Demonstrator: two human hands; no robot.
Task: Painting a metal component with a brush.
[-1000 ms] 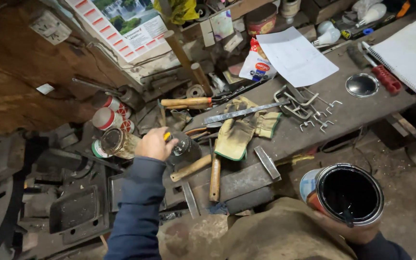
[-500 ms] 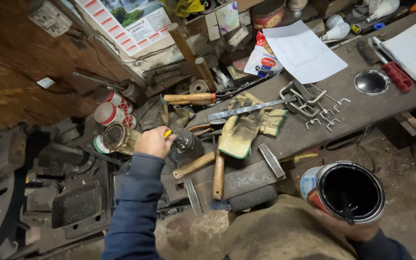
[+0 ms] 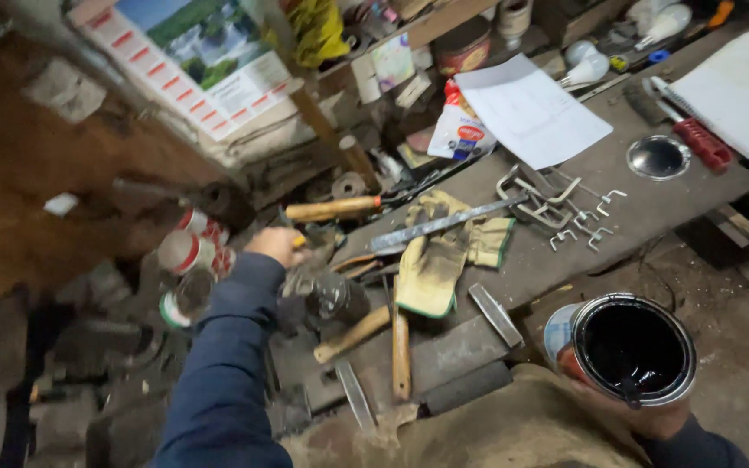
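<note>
Paint can [image 3: 633,351], open and round with a dark glossy inside, sat at about four o'clock in the view, gripped from below by the right hand [image 3: 652,416], seemingly kept upright so nothing spilled. At nine o'clock the left hand [image 3: 275,245], in a blue sleeve [image 3: 223,364], reached among the clutter; its fingers were blurred, so whether they closed on anything could not be told. Just beside it lay wooden-handled tools [image 3: 331,209], small cans [image 3: 185,251] and a pair of work gloves [image 3: 444,256] on the bench [image 3: 652,208].

Work gloves [image 3: 444,260] lie right of the left hand [image 3: 277,245]; cans [image 3: 191,251] sit to its left. An open tin [image 3: 633,351] rests in the right hand [image 3: 652,416].
</note>
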